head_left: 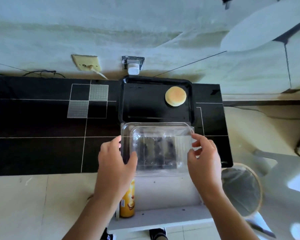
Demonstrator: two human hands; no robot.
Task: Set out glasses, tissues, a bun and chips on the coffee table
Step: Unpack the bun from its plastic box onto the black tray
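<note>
Hands frame a clear plastic clamshell container (156, 148) at the near edge of a black coffee table (42, 127). The left hand (116, 158) curls round the container's left side, thumb pressed on the front wall and fingers behind. The right hand (203, 156) pinches the upper right corner of the lid between thumb and fingertips, its other fingers loosely spread.

The container looks empty, thin-walled and very light; it is likely to flex and crackle, and could slide on the glossy tabletop, so a two-sided hold at the rims seems the sound way to take it.

Beyond it, touching its far edge, lies a black tray (125, 101) with a round, pale golden bun (175, 96) sitting toward its far right corner. The bun appears soft and easily dented, best lifted with a gentle hold round its sides.

Below the left wrist stands a yellow chips can (127, 203) on a low white shelf (163, 217) near the person's feet: stiff, smooth, readily gripped round its middle. No glasses or tissues are in sight.
</note>
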